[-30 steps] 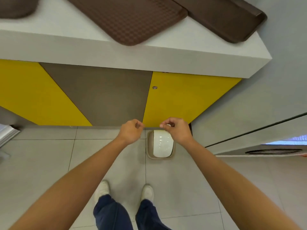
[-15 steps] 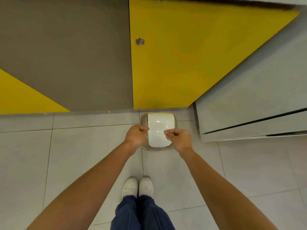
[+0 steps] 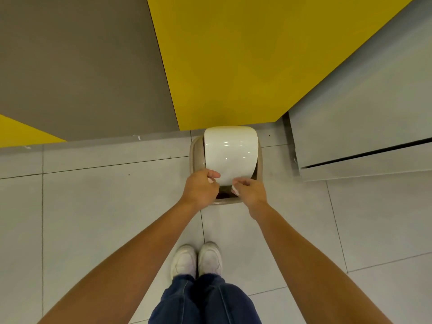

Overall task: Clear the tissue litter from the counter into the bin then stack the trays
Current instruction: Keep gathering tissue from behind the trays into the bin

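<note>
Tissue bits [image 3: 234, 189] we now pinch in both hands, left hand [image 3: 201, 188] and right hand [image 3: 251, 192], lower than before at the bin [image 3: 198, 155] mouth, white swing lid [image 3: 230, 152] tipped open since.

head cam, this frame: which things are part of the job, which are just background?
In the job:
- bin, beige, on the floor
- white swing lid, near edge pushed in
- left hand at the lid edge, bit of tissue in its fingers
- right hand with tissue over the opening

Background:
- yellow cabinet panel
- grey panel
- tiled floor
- white shoes
</note>
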The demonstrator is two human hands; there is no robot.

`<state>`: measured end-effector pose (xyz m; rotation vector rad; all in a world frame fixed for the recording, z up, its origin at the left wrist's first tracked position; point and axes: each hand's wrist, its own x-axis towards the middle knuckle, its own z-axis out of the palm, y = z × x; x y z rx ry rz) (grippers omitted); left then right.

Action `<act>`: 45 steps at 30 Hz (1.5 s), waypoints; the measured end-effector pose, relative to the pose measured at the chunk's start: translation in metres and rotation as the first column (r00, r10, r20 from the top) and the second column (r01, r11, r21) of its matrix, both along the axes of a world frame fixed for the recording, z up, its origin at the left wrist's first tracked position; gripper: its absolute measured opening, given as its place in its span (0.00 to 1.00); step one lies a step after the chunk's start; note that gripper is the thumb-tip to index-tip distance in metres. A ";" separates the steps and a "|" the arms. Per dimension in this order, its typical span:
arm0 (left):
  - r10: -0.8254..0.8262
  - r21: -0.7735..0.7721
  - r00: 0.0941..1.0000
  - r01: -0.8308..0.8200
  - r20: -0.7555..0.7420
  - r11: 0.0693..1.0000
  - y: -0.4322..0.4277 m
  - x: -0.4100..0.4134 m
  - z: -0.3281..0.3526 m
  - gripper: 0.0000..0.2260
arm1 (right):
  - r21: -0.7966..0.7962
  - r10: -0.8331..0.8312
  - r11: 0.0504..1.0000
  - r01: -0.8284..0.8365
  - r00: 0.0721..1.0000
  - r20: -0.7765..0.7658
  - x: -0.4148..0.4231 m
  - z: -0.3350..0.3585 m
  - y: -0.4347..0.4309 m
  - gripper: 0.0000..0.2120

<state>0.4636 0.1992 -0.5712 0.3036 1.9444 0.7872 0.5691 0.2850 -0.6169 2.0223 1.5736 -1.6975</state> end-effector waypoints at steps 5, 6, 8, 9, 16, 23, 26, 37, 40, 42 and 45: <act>-0.046 -0.034 0.999 0.047 0.010 0.998 0.012 0.009 -0.018 0.12 | -0.086 -0.100 0.991 0.098 0.995 -0.015 -0.003 -0.017 0.007 0.07; -0.037 -0.044 0.999 0.038 0.018 0.998 0.015 0.011 -0.022 0.12 | -0.111 -0.134 0.985 0.130 0.991 -0.028 -0.004 -0.019 0.009 0.09; -0.024 -0.076 0.999 0.027 0.035 0.997 0.023 0.016 -0.027 0.13 | -0.142 -0.149 0.979 0.144 0.989 -0.025 -0.006 -0.020 0.011 0.10; -0.020 -0.095 0.999 0.024 0.040 0.995 0.027 0.018 -0.029 0.14 | -0.153 -0.146 0.978 0.141 0.989 -0.024 -0.005 -0.021 0.011 0.10; -0.081 -0.172 0.997 0.082 0.012 0.982 0.044 0.030 -0.037 0.17 | -0.199 -0.152 0.970 0.139 0.987 -0.048 -0.002 -0.023 0.014 0.06; -0.066 -0.164 0.997 0.071 0.035 0.984 0.039 0.034 -0.040 0.18 | -0.190 -0.111 0.977 0.096 0.992 -0.067 0.002 -0.023 0.008 0.08; -0.048 -0.131 0.998 0.053 0.041 0.990 0.032 0.035 -0.030 0.17 | -0.195 -0.089 0.978 0.075 0.994 -0.065 0.003 -0.013 0.004 0.09; 0.141 0.015 0.987 -0.141 -0.081 0.990 -0.005 0.017 0.100 0.16 | 0.089 0.278 0.956 -0.279 0.960 0.014 -0.004 0.132 -0.016 0.15; 0.120 0.064 0.984 -0.113 -0.131 0.992 -0.015 0.010 0.158 0.16 | 0.182 0.367 0.912 -0.366 0.930 0.030 -0.009 0.191 -0.017 0.15; 0.102 0.105 0.978 -0.084 -0.184 0.991 -0.021 0.003 0.198 0.15 | 0.246 0.439 0.866 -0.435 0.897 0.039 -0.016 0.230 -0.017 0.14; 0.065 0.168 0.958 -0.018 -0.279 0.986 -0.025 -0.009 0.257 0.13 | 0.321 0.516 0.801 -0.506 0.855 0.060 -0.031 0.287 -0.014 0.14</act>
